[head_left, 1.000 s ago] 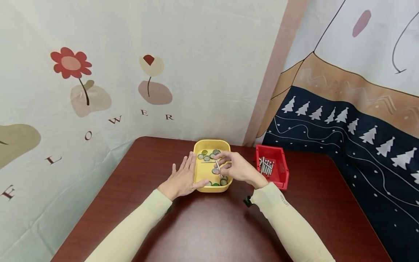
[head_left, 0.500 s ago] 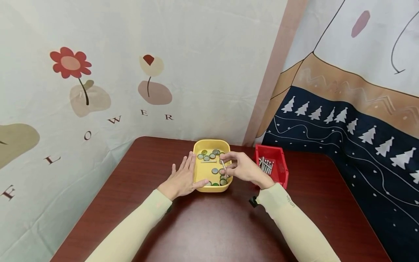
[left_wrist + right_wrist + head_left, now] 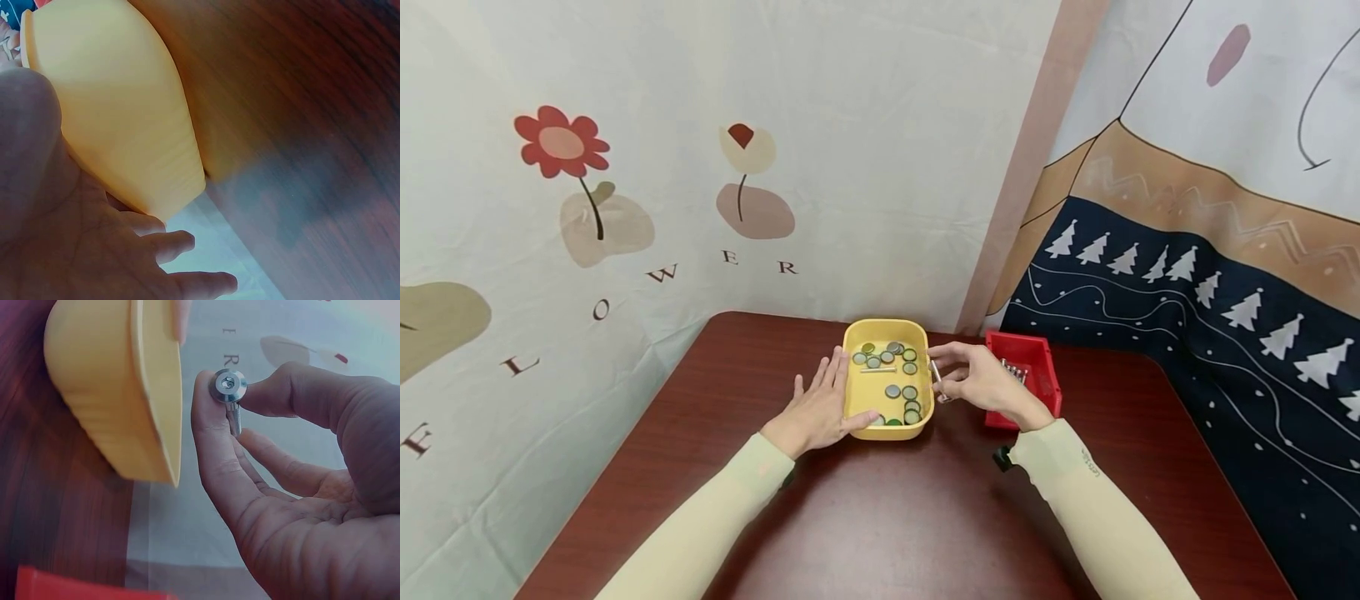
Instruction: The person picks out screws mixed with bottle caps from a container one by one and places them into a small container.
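Note:
My right hand [image 3: 985,385] pinches a silver bolt [image 3: 937,379] between thumb and index finger, just beyond the right rim of the yellow bin [image 3: 859,398]. The bolt [image 3: 229,387] shows its round socket head in the right wrist view, shank pointing away. My left hand [image 3: 815,408] lies against the bin's left side with fingers straight and the thumb over the near left rim. The left wrist view has the palm [image 3: 69,212] beside the yellow wall [image 3: 119,100]. Inside the bin lie several bottle caps [image 3: 910,392] and another bolt [image 3: 878,370].
A red bin [image 3: 1041,371] holding several bolts [image 3: 1017,372] stands right of the yellow one, partly hidden by my right hand. Both are on a dark red-brown table [image 3: 887,517]. A printed cloth [image 3: 880,167] hangs behind the table's back edge.
My right hand has moved to the right with the bolt, from above the yellow bin to past its right rim. More caps are uncovered. My left hand has stayed in place.

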Demonstrator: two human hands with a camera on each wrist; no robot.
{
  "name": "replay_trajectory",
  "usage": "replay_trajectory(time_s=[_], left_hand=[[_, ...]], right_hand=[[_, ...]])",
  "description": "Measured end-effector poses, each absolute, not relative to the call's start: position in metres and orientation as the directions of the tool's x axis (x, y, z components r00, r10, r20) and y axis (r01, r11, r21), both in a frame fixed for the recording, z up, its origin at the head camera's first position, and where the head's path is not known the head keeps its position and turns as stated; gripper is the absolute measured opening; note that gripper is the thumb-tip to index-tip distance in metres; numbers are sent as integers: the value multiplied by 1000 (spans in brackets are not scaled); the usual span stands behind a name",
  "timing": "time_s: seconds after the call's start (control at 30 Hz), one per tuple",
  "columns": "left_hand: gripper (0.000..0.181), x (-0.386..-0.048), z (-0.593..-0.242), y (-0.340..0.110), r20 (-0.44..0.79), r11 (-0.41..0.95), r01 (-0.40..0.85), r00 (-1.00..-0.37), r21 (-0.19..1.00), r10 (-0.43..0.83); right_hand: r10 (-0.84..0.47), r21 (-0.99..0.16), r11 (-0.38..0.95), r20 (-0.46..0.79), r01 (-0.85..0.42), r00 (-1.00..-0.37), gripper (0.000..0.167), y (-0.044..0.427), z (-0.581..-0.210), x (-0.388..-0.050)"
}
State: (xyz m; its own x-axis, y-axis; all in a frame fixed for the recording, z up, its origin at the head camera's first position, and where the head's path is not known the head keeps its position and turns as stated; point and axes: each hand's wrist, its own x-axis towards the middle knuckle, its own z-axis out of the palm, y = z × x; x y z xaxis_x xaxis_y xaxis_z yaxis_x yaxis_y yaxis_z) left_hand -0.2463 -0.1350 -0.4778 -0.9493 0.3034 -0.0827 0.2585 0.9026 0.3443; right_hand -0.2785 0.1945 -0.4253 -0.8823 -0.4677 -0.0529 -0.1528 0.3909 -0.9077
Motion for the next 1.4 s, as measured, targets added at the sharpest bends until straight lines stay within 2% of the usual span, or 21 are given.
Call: replay_trajectory(time_s=[0.23,0.5,0.9,1.4], left_hand=[[126,-247,-478,-135,-83,902,260,-949,344,305],[126,-247,-478,-135,-79,903,265,-948,340,308],[127,-246,-478,-135,-78,900,261,-949,348,305],[126,-247,-479,-135,-71,903,267,-949,335,307]], right_hand=[[-441,-911,389,-57,-134,-895,58,217,-427,-282],[-378,-885,452,-74,-115,-923,53,240,-426,-284],[-318,-849,516,-64,-116,-946,54,270,-423,-287],[-200,-673,731,-49,-116,-979,55,285,-441,-300]])
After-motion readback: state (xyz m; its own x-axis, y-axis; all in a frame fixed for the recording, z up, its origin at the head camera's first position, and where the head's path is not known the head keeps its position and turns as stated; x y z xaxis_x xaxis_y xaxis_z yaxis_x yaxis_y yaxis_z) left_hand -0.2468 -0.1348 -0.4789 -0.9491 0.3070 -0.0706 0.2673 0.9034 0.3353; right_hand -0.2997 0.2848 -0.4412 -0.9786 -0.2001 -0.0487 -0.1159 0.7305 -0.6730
